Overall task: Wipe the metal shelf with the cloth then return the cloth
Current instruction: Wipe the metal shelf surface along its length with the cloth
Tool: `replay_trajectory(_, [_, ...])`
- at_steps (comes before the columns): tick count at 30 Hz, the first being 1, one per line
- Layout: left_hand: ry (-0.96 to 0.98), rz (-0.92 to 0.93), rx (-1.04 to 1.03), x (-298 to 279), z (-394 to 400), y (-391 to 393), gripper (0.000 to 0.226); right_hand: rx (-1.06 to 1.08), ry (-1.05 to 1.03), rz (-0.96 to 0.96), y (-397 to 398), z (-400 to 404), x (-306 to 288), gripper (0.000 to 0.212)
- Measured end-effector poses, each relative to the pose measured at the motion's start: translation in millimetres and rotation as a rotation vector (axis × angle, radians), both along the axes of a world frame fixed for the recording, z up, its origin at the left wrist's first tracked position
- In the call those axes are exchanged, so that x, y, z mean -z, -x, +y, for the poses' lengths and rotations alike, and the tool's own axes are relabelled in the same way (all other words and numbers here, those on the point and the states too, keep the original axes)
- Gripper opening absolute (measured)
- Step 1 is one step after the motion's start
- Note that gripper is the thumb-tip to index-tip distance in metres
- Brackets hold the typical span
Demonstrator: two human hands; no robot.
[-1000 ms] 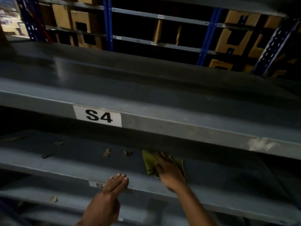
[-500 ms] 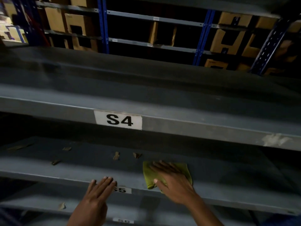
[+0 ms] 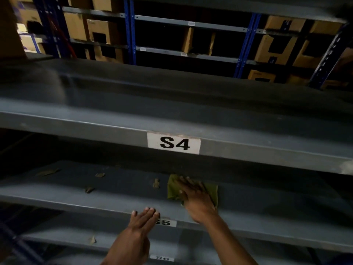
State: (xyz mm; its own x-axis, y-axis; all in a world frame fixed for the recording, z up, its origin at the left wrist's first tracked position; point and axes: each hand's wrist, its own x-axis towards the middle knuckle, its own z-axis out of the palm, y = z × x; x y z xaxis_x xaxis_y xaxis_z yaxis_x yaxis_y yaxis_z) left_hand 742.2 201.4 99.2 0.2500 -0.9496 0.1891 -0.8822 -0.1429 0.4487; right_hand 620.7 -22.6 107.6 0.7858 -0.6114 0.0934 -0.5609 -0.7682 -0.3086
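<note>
A yellow-green cloth lies flat on the grey metal shelf labelled S5, just under the front lip of the shelf above. My right hand presses down on the cloth with fingers spread, covering most of it. My left hand rests flat on the front edge of the same shelf, partly over the S5 label, holding nothing. Several dry leaf scraps lie on the shelf left of the cloth.
The S4 shelf overhangs the cloth closely from above. A lower shelf marked S6 sits below with a scrap on it. Blue rack uprights and cardboard boxes stand behind.
My right hand has pushed the cloth farther back on the shelf, away from the front edge. My left hand stays on the shelf lip. The view has shifted left.
</note>
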Motion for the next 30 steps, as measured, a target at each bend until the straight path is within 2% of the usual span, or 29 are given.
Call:
replay_trajectory(2, [-0.003,0.015,0.013,0.5,1.3,-2.1,0.076,-0.092,0.037,0.071,-0.7,5.1,-4.4,0.05])
replay_trajectory(5, [0.016,-0.007,0.042,1.3,1.3,-3.6,0.075,-0.167,-0.042,0.057,10.7,12.5,-12.1,0.047])
replay_trajectory(7, [0.021,0.025,0.038,-0.9,0.5,-5.0,0.073,-0.176,-0.216,-0.016,23.4,19.3,-15.5,0.042])
replay_trajectory(10, [-0.014,0.032,0.042,-6.2,1.1,-3.5,0.07,-0.115,-0.531,-0.252,33.1,22.8,-21.3,0.048])
replay_trajectory(12, [-0.004,0.023,0.044,-11.1,0.1,-2.3,0.071,-0.019,-0.472,-0.329,23.2,17.8,-20.7,0.044])
replay_trajectory(15, [0.001,0.014,0.066,-7.8,-0.8,-5.3,0.072,0.036,-0.262,-0.141,-4.7,15.8,-14.7,0.038])
replay_trajectory(17, [-0.022,-0.001,0.08,-4.3,0.4,-11.6,0.073,0.067,-0.242,-0.053,-18.0,15.0,-11.2,0.041])
replay_trajectory(20, [-0.005,-0.054,0.035,-5.2,10.3,-17.1,0.076,-0.001,-0.247,-0.014,-18.0,18.7,-10.5,0.042])
replay_trajectory(24, [-0.116,-0.098,-0.06,-16.6,19.7,-31.1,0.073,-0.086,-0.435,-0.176,-2.4,25.8,-4.8,0.033])
replay_trajectory(27, [-0.093,-0.028,-0.101,-11.6,24.6,-35.3,0.079,0.126,-0.685,-0.477,-14.0,21.8,-12.8,0.03])
replay_trajectory(28, [-0.074,-0.019,-0.097,-8.6,25.1,-35.6,0.075,0.208,-0.714,-0.558,-22.0,18.5,-13.9,0.031])
replay_trajectory(30, [-0.02,-0.02,-0.086,-5.3,23.9,-37.2,0.071,0.237,-0.667,-0.572,-39.9,15.1,-16.7,0.029])
